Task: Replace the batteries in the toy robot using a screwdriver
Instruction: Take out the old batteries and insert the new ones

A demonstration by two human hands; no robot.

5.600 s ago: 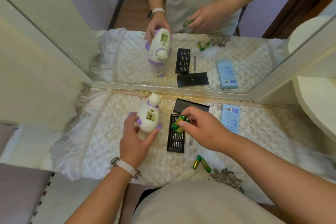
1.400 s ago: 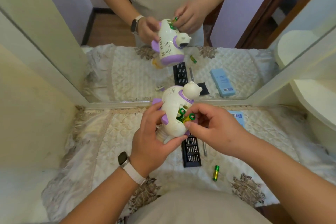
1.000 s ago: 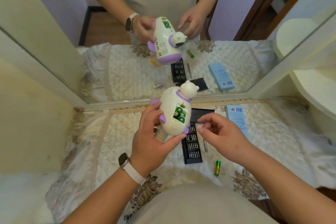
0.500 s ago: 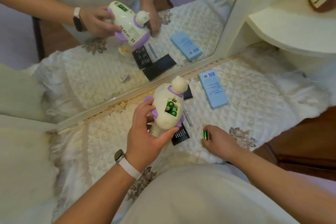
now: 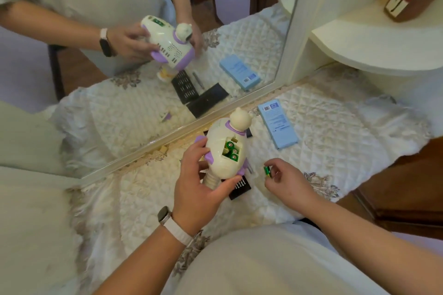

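My left hand (image 5: 196, 187) grips a white and purple toy robot (image 5: 224, 148) above the table, its back turned up. The battery compartment (image 5: 230, 149) is open, with three green batteries inside and one slot bare. My right hand (image 5: 285, 178), just right of the toy, pinches a green battery (image 5: 267, 171) between thumb and fingers. The black screwdriver bit case (image 5: 239, 189) lies under the toy, mostly hidden. The screwdriver (image 5: 249, 167) shows as a thin grey shaft beside the toy.
A quilted cream cloth (image 5: 335, 132) covers the table. A light blue box (image 5: 278, 123) lies at the right rear. A mirror (image 5: 143, 67) stands along the back edge, reflecting everything. A round cream shelf (image 5: 374, 52) overhangs at the right. The table's right edge drops to a wooden floor.
My right hand left the toy's compartment, reached down to the cloth, and has lifted a green battery. The view tilted and swung right. My left hand kept hold of the toy.
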